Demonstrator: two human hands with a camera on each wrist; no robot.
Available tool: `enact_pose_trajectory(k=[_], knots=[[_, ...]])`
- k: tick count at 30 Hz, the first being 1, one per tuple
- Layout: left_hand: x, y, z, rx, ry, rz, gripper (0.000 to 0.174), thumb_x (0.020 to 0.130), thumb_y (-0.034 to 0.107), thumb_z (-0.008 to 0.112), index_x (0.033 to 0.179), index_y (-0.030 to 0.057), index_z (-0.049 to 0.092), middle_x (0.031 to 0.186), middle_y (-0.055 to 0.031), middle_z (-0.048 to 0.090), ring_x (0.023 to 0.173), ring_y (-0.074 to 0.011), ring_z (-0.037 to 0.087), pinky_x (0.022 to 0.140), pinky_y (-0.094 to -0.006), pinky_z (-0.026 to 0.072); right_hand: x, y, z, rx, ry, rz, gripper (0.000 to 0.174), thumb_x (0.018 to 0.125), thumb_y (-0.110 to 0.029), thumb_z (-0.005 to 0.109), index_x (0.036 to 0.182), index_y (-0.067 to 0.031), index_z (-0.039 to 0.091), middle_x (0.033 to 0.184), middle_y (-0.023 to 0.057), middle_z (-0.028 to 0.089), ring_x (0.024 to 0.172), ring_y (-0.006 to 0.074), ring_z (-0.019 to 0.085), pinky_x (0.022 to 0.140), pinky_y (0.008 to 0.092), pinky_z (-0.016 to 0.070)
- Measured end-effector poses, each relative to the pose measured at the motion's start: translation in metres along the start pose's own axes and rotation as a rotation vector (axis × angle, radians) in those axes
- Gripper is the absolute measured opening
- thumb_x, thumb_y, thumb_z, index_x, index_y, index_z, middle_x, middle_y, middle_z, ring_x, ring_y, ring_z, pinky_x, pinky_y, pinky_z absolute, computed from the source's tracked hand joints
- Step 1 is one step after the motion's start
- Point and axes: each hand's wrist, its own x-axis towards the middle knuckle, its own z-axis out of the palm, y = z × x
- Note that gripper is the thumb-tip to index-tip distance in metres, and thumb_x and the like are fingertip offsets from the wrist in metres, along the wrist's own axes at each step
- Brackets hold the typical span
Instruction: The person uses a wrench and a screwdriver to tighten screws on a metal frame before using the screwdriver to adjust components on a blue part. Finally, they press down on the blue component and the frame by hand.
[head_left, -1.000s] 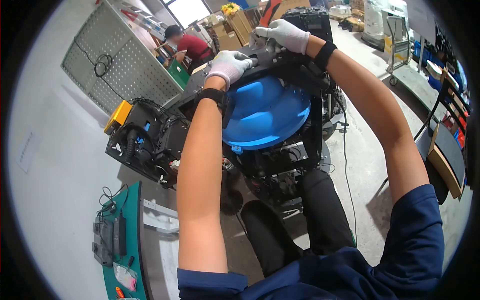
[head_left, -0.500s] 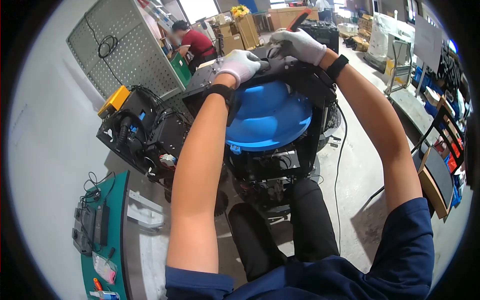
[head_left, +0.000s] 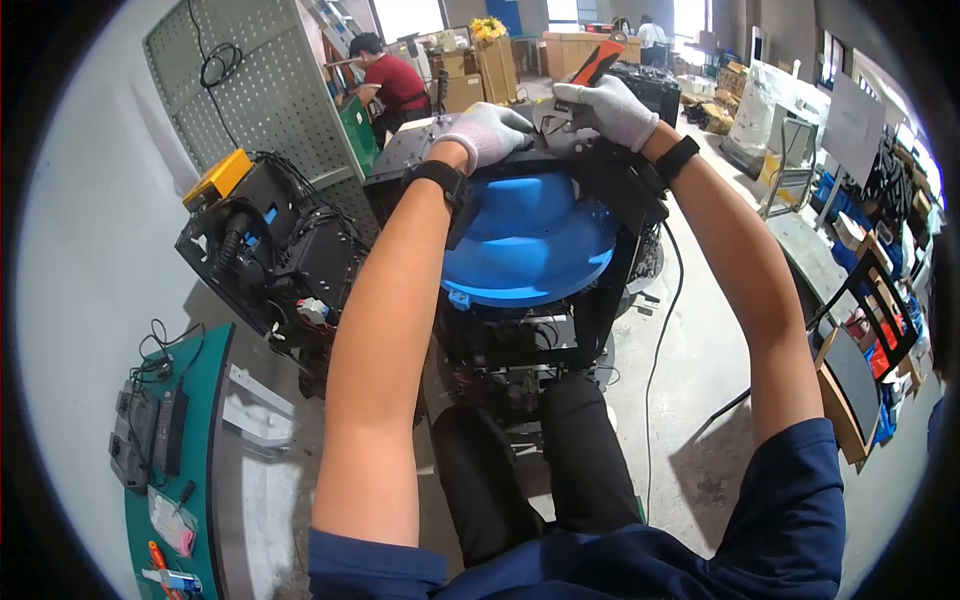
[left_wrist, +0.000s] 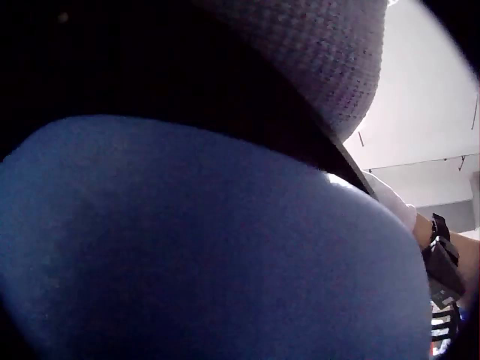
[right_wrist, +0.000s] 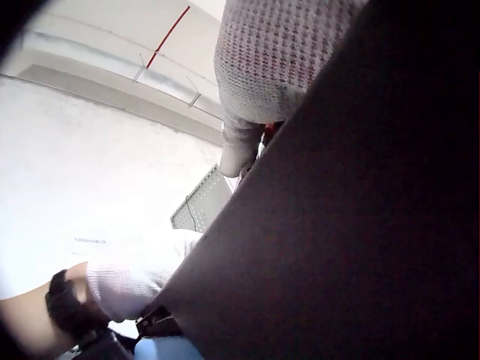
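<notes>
Both hands wear white knit gloves with grey fingers and work at the top of a black machine frame point(head_left: 400, 150). An adjustable wrench point(head_left: 597, 62) with an orange-and-black handle is gripped in my right hand point(head_left: 615, 110); its silver head points down-left toward the left fingers. My left hand point(head_left: 487, 135) lies on the frame's top edge, fingertips close to the wrench head; I cannot tell whether they pinch anything. Below the hands sits a rounded blue plastic shell point(head_left: 530, 245), which fills much of the left wrist view. A dark panel point(right_wrist: 337, 225) hides most of the right wrist view.
At left stands another black machine unit point(head_left: 290, 240) with a yellow box point(head_left: 218, 178) on top. A green bench point(head_left: 205, 400) holds adapters and tools. A chair point(head_left: 855, 370) and a cart are at right; a cable point(head_left: 660, 370) crosses the floor. A seated person point(head_left: 392, 82) is behind.
The head view has shifted, showing more of the room. The wrench handle has swung from near upright to leaning right, and its silver head now shows. My left hand stays at the frame's top edge.
</notes>
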Motion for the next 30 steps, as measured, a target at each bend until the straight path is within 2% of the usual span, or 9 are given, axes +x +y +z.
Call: enact_pose_trajectory(k=[4,6,9,11,13,18,22,27,30], knots=[[0.0,0.01,0.004,0.176,0.046,-0.117,0.032,0.086,0.029,0.07,0.11,0.0073,0.076,0.108,-0.0152,0.074,0.1,-0.029,0.07,0.092,-0.0344,0.0518,0.003,0.003,-0.004,0.071,-0.043,0.04,0.029,0.089,-0.018,0.074,0.109,0.0006,0.067,0.097,0.0096,0.07,0.086,0.0194,0.071,0.067,0.0341,0.0623],[0.0,0.01,0.004,0.149,0.045,-0.133,0.032,0.086,0.028,0.069,0.11,0.0076,0.075,0.108,-0.0157,0.074,0.099,-0.0294,0.07,0.092,-0.0349,0.0519,0.003,0.004,-0.003,-0.051,-0.096,-0.072,0.034,0.092,-0.022,0.07,0.113,0.0042,0.064,0.101,0.0149,0.069,0.083,0.0235,0.072,0.068,0.0359,0.0612],[0.007,0.002,0.005,0.145,0.025,-0.11,0.031,0.087,0.028,0.069,0.111,0.0082,0.075,0.108,-0.0164,0.073,0.098,-0.03,0.07,0.09,-0.0358,0.0521,0.023,0.026,-0.025,-0.246,-0.185,-0.261,0.036,0.092,-0.022,0.07,0.115,0.0039,0.062,0.101,0.0141,0.069,0.084,0.023,0.072,0.069,0.0357,0.0612],[0.01,0.001,0.004,0.159,0.009,-0.074,0.031,0.087,0.027,0.069,0.112,0.0085,0.075,0.108,-0.0166,0.073,0.097,-0.0301,0.07,0.09,-0.0362,0.0522,0.015,0.013,-0.013,-0.132,-0.1,-0.145,0.037,0.092,-0.022,0.069,0.117,0.0042,0.061,0.101,0.0136,0.069,0.085,0.0225,0.072,0.07,0.0349,0.0612],[0.009,0.001,0.003,0.203,-0.027,0.003,0.031,0.087,0.026,0.069,0.113,0.0092,0.074,0.108,-0.0172,0.073,0.097,-0.0302,0.07,0.089,-0.0362,0.0524,0.002,0.0,0.002,-0.02,-0.013,-0.022,0.038,0.092,-0.022,0.069,0.118,0.0045,0.06,0.102,0.0131,0.069,0.085,0.022,0.072,0.07,0.0341,0.0613],[0.014,-0.007,0.004,0.221,-0.027,0.039,0.037,0.083,0.005,0.058,0.116,0.0089,0.072,0.108,-0.0166,0.073,0.1,-0.0312,0.069,0.091,-0.0355,0.0521,-0.005,-0.027,0.017,-0.384,0.004,-0.077,0.035,0.092,-0.024,0.071,0.112,0.0043,0.066,0.094,0.0093,0.07,0.076,0.0158,0.071,0.067,0.027,0.0583],[0.008,-0.007,0.005,0.108,0.118,0.015,0.037,0.084,0.007,0.06,0.12,0.0059,0.069,0.115,-0.0182,0.07,0.105,-0.0311,0.067,0.096,-0.0342,0.0494,0.008,-0.045,0.015,-0.765,-0.071,-0.293,0.033,0.09,-0.024,0.072,0.105,0.005,0.069,0.085,0.0043,0.071,0.072,0.009,0.067,0.065,0.0238,0.0556],[0.007,-0.014,0.005,-0.087,0.165,-0.006,0.037,0.087,0.011,0.064,0.123,0.0056,0.068,0.116,-0.017,0.07,0.106,-0.0276,0.067,0.096,-0.0331,0.0488,0.011,-0.055,0.027,-0.731,-0.193,-0.275,0.032,0.086,-0.02,0.077,0.107,0.0037,0.071,0.089,0.0091,0.073,0.071,0.013,0.07,0.065,0.0266,0.0576],[0.003,-0.015,0.004,-0.22,0.256,0.012,0.04,0.083,0.007,0.055,0.12,0.0079,0.07,0.114,-0.0152,0.072,0.104,-0.0274,0.067,0.095,-0.032,0.0492,0.017,-0.052,0.028,-0.724,-0.203,-0.301,0.034,0.086,-0.021,0.078,0.107,0.0046,0.071,0.089,0.0092,0.073,0.07,0.0134,0.07,0.065,0.026,0.0578]])
